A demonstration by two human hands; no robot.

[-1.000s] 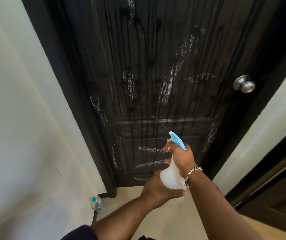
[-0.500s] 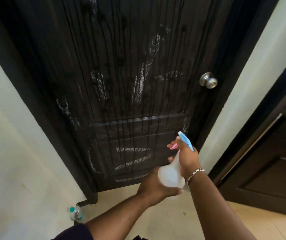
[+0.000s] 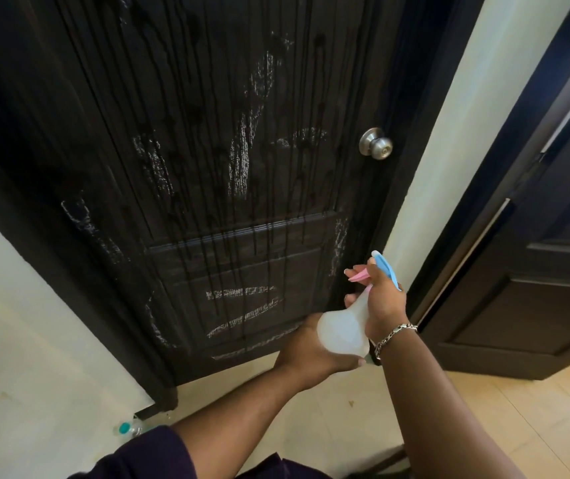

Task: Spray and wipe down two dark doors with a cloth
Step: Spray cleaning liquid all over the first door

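silver knob (image 3: pixel 376 144) on wet door (image 3: pixel 207 133); plastic bottle (image 3: pixel 128 428) on floor (image 3: pixel 518 409).

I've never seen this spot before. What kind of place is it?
Probably a hallway in a home: a dark wooden door with a round silver metal knob, a second dark door nearby, and a pale tiled floor.

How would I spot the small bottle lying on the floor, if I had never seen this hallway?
Start at the big dark door streaked with drips, and follow its left edge down to the pale floor. Just left of the frame's foot lies a small clear bottle. Its teal cap sets it apart from the spray bottle, which has a blue and pink head and is held in both hands.
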